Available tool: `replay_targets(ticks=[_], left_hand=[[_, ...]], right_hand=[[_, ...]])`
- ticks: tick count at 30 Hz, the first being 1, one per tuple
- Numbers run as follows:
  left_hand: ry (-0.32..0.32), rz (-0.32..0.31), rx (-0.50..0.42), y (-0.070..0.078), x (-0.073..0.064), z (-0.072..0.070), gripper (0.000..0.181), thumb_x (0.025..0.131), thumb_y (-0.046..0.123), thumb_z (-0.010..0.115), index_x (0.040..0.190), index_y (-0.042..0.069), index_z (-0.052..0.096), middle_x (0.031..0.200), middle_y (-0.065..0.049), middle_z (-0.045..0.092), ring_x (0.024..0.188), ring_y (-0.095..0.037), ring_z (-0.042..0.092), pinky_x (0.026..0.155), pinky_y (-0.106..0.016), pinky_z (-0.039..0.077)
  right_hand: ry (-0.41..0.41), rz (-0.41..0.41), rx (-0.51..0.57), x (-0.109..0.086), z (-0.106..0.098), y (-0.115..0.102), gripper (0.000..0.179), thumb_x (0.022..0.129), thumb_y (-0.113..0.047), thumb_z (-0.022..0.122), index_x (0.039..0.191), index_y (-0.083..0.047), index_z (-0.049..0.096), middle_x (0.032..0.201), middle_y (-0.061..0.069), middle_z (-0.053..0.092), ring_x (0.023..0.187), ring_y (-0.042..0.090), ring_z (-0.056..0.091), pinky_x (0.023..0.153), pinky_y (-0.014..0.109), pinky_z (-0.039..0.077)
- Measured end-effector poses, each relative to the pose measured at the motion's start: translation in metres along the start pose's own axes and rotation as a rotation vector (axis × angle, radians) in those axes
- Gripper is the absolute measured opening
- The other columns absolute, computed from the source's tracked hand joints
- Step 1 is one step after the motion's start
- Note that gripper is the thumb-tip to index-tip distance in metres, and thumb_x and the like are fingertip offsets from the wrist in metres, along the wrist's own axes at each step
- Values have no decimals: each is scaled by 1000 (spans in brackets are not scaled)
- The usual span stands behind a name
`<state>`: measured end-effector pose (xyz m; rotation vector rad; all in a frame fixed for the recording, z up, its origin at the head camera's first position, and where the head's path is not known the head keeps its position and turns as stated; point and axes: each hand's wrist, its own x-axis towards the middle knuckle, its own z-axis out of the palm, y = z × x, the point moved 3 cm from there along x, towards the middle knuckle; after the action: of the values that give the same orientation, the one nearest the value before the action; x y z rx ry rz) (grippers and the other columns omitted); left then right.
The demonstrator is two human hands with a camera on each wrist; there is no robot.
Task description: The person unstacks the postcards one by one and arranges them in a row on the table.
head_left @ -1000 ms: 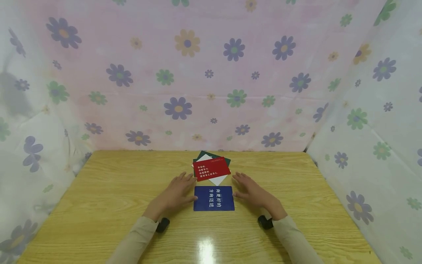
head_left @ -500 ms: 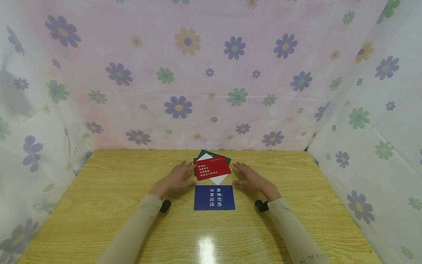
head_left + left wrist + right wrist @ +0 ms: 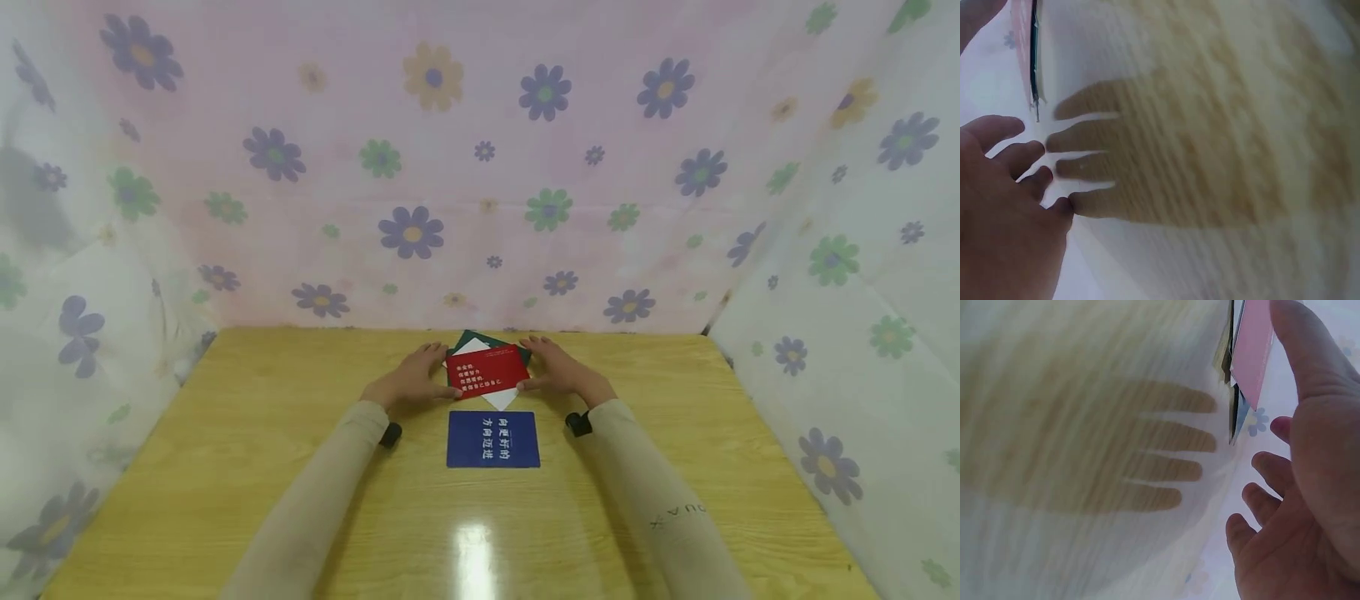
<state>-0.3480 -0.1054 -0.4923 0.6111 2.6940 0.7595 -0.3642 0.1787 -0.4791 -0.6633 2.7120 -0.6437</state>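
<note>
A red card point(image 3: 491, 367) with white lettering tops a small fanned stack. Beneath it show a white card point(image 3: 504, 400) and a dark green card point(image 3: 495, 342). My left hand point(image 3: 411, 375) is at the stack's left side, thumb tip by the red card's lower left corner. On the opposite side my right hand point(image 3: 558, 367) has its thumb at the red card's lower right edge and its fingers stretched past the stack. The wrist views show the card edges point(image 3: 1034, 56) point(image 3: 1252, 353) edge-on, with extended fingers point(image 3: 1019, 157) point(image 3: 1272, 472) around them.
A blue card point(image 3: 463, 439) with white lettering lies just in front of the stack. The wooden table point(image 3: 262, 467) meets a flowered cloth point(image 3: 337, 250) close behind the stack, and more cloth hangs at both sides.
Both hands have moved forward from beside the blue card to the sides of the stack, and the thumbs have come in to the red card. The cards keep their arrangement.
</note>
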Motion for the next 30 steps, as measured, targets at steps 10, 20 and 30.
replay_targets(ticks=[10,20,30], left_hand=[[-33,-54,0,2,2,0,103,84,50,78,162,7,26,171,-13,13,158,-39,5,123,-64,17],[-35,-57,1,2,7,-1,102,82,48,80,160,6,30,170,-15,15,157,-40,7,122,-64,19],[9,-26,-21,1,3,0,99,81,43,83,157,1,35,168,-18,20,156,-42,8,123,-64,17]], right_hand=[[-78,47,-83,17,-5,2,100,83,-34,84,161,-8,28,168,20,19,155,45,13,120,62,29],[-53,32,-51,19,-8,1,100,79,-30,88,158,-5,32,168,20,20,154,40,17,121,59,29],[29,-12,-52,15,-7,1,98,75,-38,91,155,-10,41,168,15,25,154,39,18,121,60,28]])
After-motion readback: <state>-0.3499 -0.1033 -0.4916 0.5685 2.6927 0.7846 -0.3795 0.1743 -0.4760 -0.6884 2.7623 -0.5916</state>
